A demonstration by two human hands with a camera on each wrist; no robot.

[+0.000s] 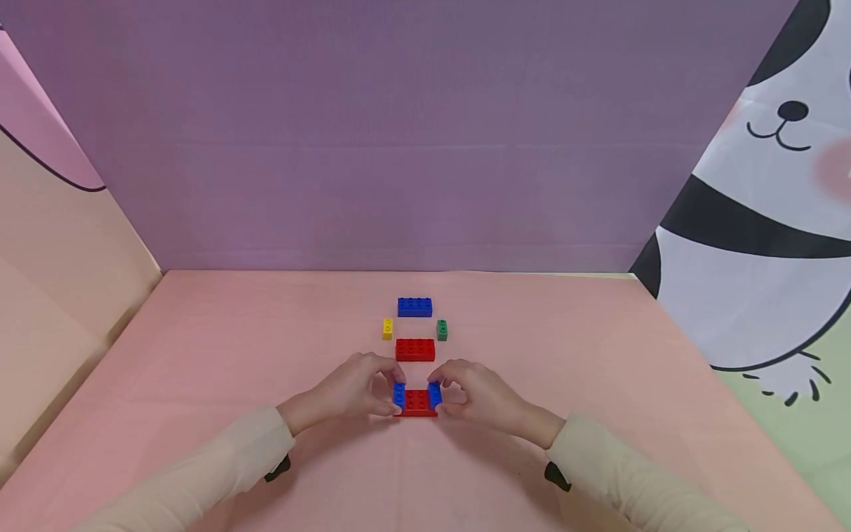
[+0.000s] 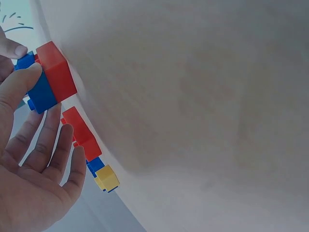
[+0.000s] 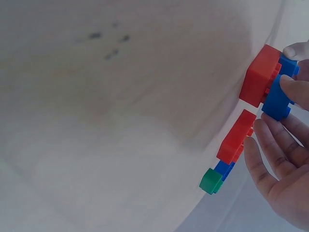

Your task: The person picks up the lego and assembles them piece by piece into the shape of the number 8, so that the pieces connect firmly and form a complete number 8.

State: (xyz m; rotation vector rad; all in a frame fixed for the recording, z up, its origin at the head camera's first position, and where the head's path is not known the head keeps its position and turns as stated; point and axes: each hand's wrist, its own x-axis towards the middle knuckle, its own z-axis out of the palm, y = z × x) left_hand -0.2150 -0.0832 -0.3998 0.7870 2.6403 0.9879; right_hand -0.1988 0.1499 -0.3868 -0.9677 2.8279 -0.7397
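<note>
Nearest the person, a red building brick (image 1: 417,401) lies on the pink cloth. A small blue brick (image 1: 399,396) stands at its left end, pinched between thumb and fingers of the left hand (image 1: 355,386). At the opposite end, the right hand (image 1: 482,395) pinches a second small blue brick (image 1: 435,395) the same way. Both wrist views show these blue bricks against the red one's studded side: the left one (image 2: 43,94) under a thumb, the right one (image 3: 277,100) likewise. Whether they are fully pressed down, I cannot tell.
Just beyond the hands lies another red brick (image 1: 415,350). Farther back are a small yellow brick (image 1: 388,329), a small green brick (image 1: 442,330) and a larger blue brick (image 1: 415,307). A purple wall (image 1: 399,148) rises behind the pink tabletop (image 1: 233,318).
</note>
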